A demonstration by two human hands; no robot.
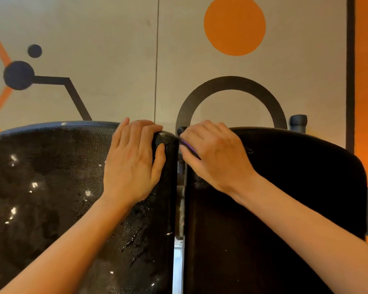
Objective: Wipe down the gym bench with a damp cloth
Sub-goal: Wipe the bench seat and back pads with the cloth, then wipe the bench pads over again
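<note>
While left hand (134, 164) braces pad (51, 187) — cloth (189, 148) in right hand (212, 153)

Two bench pads stand side by side with a narrow gap (180, 187) between them. The left hand (134, 160) rests on the left pad (51, 198) at its top inner corner. The right hand (215, 153) lies on the right pad (285, 209) beside the gap, a cloth (189, 147) under its fingers. A wall (115, 49) stands behind.
</note>
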